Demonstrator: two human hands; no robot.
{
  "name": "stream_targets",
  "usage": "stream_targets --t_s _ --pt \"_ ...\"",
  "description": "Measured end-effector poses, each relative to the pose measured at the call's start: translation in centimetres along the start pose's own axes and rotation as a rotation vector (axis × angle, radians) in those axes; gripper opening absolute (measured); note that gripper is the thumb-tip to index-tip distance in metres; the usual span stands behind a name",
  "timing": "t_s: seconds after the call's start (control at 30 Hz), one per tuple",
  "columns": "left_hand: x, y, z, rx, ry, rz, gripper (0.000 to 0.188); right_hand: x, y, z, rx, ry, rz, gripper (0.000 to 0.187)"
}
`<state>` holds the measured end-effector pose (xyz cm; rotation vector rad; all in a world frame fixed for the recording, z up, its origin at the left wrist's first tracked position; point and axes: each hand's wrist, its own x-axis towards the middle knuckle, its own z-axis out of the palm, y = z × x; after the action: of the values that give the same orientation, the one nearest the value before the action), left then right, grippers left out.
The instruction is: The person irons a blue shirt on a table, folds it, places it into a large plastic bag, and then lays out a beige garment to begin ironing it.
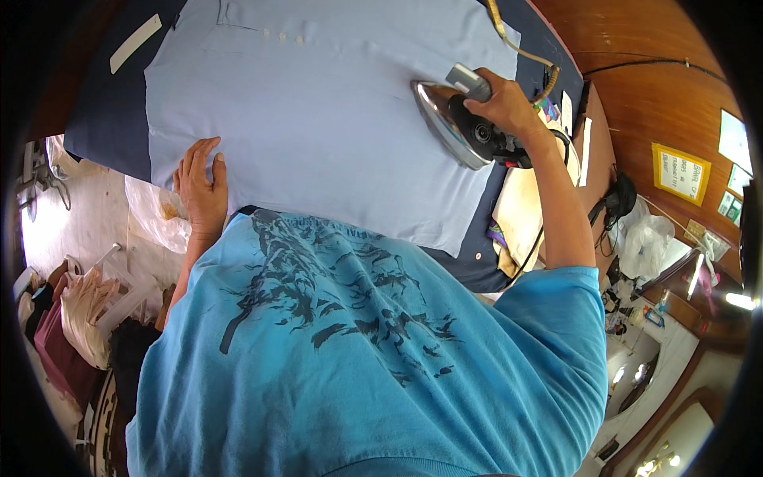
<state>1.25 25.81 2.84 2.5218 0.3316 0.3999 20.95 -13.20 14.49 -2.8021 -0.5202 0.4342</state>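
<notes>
A light blue garment (318, 119) lies spread over a dark navy cloth (103, 119), with a pocket and small pale marks near its far edge. My right hand (505, 103) is wrapped round the grey handle of a clothes iron (449, 123). The iron's silver body rests on the right part of the garment, its tip pointing far left; I cannot tell whether it is pressing flat. At the garment's near left edge, my left hand (203, 179) lies on the fabric with fingers stretched out and nothing in them.
A tan coiled cord (540, 60) runs along the far right. Crumpled cream cloth (517, 211) lies beside the iron. Clear plastic bags (159, 215) and piled clothes (83, 318) are at the left. A wooden wall (652, 95) with posted papers stands at the right.
</notes>
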Motion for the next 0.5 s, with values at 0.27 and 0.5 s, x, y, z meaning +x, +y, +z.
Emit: stream_targets --t_s 0.27,0.5 --pt "-0.1 -0.5 0.2 0.038 0.021 0.014 0.024 1.0 -0.5 -0.2 0.035 0.058 0.107 0.05" --pt "-2.0 -2.7 -0.7 0.078 0.081 0.021 0.027 -1.7 -8.1 3.9 0.101 -0.15 -0.118 0.049"
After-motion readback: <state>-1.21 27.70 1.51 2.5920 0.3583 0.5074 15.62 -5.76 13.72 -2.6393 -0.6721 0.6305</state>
